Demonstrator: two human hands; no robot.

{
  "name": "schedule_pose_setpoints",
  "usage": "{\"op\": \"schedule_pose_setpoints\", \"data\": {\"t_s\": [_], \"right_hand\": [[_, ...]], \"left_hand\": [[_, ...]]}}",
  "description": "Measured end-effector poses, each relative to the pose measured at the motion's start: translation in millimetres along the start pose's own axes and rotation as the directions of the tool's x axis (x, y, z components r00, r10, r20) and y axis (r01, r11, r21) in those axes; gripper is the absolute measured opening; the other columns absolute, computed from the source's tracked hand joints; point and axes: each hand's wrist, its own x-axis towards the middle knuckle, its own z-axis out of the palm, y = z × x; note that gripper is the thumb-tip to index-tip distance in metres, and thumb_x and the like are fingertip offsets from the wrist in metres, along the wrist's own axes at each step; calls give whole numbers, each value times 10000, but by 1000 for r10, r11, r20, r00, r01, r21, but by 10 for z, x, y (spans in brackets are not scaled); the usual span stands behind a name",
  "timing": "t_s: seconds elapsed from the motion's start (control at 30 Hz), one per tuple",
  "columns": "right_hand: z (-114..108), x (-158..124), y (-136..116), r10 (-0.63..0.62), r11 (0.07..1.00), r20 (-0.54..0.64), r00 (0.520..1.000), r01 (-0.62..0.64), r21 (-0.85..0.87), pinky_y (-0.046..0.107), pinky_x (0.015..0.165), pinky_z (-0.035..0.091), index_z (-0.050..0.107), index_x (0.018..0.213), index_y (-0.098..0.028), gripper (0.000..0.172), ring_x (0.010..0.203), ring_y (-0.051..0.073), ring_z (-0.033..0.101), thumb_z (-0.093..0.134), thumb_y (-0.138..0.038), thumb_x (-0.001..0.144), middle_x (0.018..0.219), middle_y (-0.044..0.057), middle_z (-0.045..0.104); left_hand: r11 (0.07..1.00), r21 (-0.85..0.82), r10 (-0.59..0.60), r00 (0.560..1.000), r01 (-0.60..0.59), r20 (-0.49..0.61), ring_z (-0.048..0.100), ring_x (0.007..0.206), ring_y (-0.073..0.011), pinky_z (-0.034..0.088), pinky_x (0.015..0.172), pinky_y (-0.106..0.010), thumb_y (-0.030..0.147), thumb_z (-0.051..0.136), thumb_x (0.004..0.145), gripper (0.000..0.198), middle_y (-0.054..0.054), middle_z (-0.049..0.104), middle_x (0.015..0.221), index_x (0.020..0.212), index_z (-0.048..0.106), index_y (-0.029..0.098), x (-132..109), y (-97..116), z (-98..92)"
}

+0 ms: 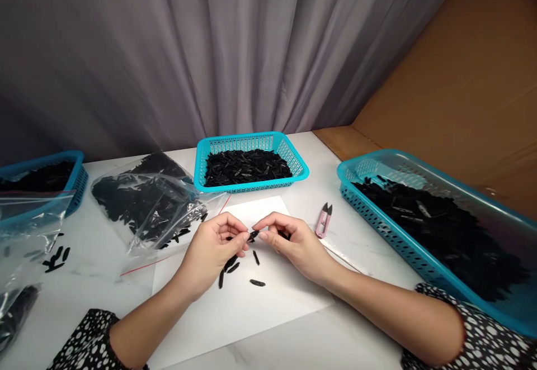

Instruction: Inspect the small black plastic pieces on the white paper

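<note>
Above a white sheet of paper [218, 325], my left hand [216, 247] and my right hand [293, 241] meet fingertip to fingertip. Both pinch a small black strip [253, 236], whose exact kind I cannot make out. More dark material shows under the curled fingers of my right hand. Several loose black strips [257, 283] lie on the paper below, some partly hidden by my left hand. Just beyond my hands stands a turquoise basket [251, 187] holding a heap of black strips [247, 166].
Pink-handled thread snips [323, 222] lie right of the paper, near a thin white stick [344, 257]. A large turquoise basket [390, 250] of black pieces fills the right side. Clear zip bags [142, 202] and another basket [79, 183] are at left. A curtain [251, 51] hangs behind.
</note>
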Motion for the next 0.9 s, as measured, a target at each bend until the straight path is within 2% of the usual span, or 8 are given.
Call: {"op": "schedule_pose_setpoints", "data": {"t_s": [0.07,0.17,0.27,0.37,0.47,0.57,0.7,0.9], "right_hand": [[-6,0,-2,7,1000,-15,1000,-7,4,258,566,243,653,954,-96,397,590,82,321,621,-487,893,618,-6,368],[-6,7,-5,9,1000,-19,1000,-8,30,260,563,234,652,951,-93,393,590,84,308,621,-480,893,618,-7,351],[-2,9,-7,24,998,-22,999,-23,63,256,562,237,649,953,-87,402,589,83,310,630,-484,885,611,-10,345],[0,4,-9,44,996,-23,999,-42,84,246,540,235,642,945,-87,412,575,79,316,641,-493,874,600,-12,351],[0,-1,-11,47,994,-21,999,-45,97,235,488,204,611,938,-83,434,535,67,291,626,-513,881,594,-18,333],[2,-3,-17,63,990,1,998,-62,128,226,442,165,529,881,-100,459,475,50,230,600,-554,890,568,-37,302],[5,-3,-27,101,970,34,994,-106,218,203,419,168,450,841,-120,477,447,33,233,603,-569,887,575,-38,366],[4,-9,-36,130,953,54,990,-140,270,184,398,166,434,842,-120,482,434,27,246,618,-564,878,581,-39,395]], "left_hand": [[998,-46,-42,999,42,5,605,626,-69,490,600,-134,183,640,853,167,-51,626,707,873,541,50,-13,4,18],[987,-143,-66,997,69,27,658,730,-100,526,684,-158,267,690,853,270,-75,651,796,941,553,51,-31,-8,30],[962,-247,-112,992,121,50,679,792,-136,541,741,-185,330,771,774,410,-70,644,859,981,547,56,-46,-25,29],[938,-307,-146,987,159,65,674,795,-140,547,767,-209,278,813,714,446,-58,632,867,990,545,51,-55,-31,27],[946,-285,-142,988,154,63,652,763,-107,532,741,-189,180,789,726,377,-48,628,848,992,556,48,-54,-31,25],[961,-247,-128,992,127,9,642,769,-93,525,735,-170,138,771,726,346,-46,626,873,996,574,49,-45,-38,17],[968,-240,-84,996,73,-39,644,824,-88,531,757,-149,177,781,726,361,-50,621,916,1025,616,62,-25,-58,-2],[974,-222,-62,997,49,-54,629,772,-69,514,719,-135,298,742,804,402,-40,623,875,1107,589,83,-2,-100,-13]]}}
